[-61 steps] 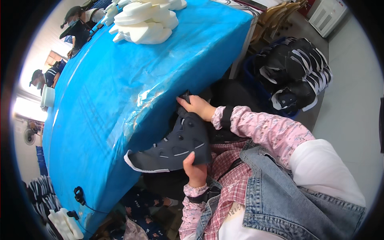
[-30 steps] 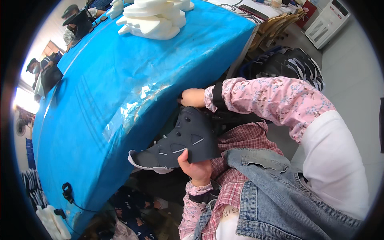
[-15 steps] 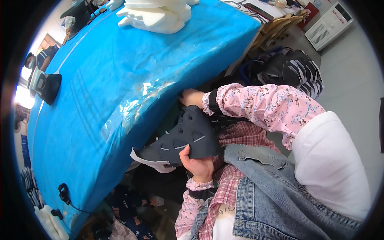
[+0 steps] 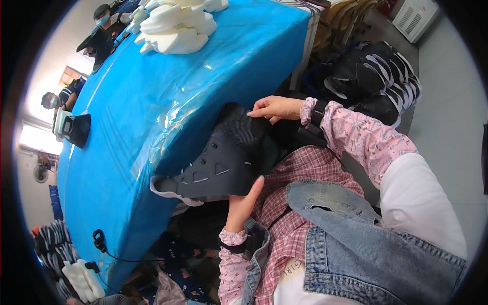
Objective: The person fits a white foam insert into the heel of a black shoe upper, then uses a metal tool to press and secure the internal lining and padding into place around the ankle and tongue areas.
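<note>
Boot [image 4: 218,175], one, dark grey, the sole absent from view and a pale edge about the toe: held in the air before the person, beside the near edge of the bench [image 4: 127,101], toe to the left and collar upward; eyelets, triangular cut lines and dark ribbed lining in sight. Right hand [image 4: 277,108]: at the collar, its grip pinching the edge between thumb and fingers. Left hand [image 4: 243,206]: below the heel end, thumb raised against it; the fingers were hidden behind the boot, so how far that grip was closed could not be told. Bench: blue cover, clear tape along the near edge. Foam pieces [image 4: 175,33], white, were heaped toward its far end; a second upper [image 4: 79,129], dark, stood at the far left edge, near two people. Cable [image 4: 134,260], black, ran from a clip [image 4: 99,239] at the near left corner. Uppers [image 4: 376,76], black with pale edges, lay stacked to the right, beyond the right hand.
</note>
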{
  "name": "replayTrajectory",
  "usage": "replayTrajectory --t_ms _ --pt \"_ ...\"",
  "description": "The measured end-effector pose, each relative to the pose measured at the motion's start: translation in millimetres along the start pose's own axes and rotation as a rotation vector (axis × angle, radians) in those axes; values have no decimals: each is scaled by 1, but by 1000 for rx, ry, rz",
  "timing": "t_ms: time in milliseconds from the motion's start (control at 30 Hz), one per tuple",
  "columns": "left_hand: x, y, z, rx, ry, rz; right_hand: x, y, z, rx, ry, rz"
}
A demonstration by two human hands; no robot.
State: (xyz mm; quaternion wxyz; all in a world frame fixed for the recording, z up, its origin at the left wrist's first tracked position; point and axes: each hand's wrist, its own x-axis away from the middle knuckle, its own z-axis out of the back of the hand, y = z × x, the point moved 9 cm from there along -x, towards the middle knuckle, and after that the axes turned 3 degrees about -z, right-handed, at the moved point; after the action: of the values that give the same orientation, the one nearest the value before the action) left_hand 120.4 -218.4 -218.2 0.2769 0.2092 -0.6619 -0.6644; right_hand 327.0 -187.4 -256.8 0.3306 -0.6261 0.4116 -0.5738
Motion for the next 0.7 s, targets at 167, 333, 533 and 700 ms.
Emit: replayTrajectory --t_ms 167,333,533,700 --pt "8 34 23 31 249 -3 7 -60 0 217 343 401" --pt "-2 37 37 232 339 41 -20 -91 -16 386 510 421" --pt "-23 33 23 612 356 58 -51 -62 -46 635 569 274" --pt "-19 51 30 715 388 83 -74 -67 -77 774 242 311"
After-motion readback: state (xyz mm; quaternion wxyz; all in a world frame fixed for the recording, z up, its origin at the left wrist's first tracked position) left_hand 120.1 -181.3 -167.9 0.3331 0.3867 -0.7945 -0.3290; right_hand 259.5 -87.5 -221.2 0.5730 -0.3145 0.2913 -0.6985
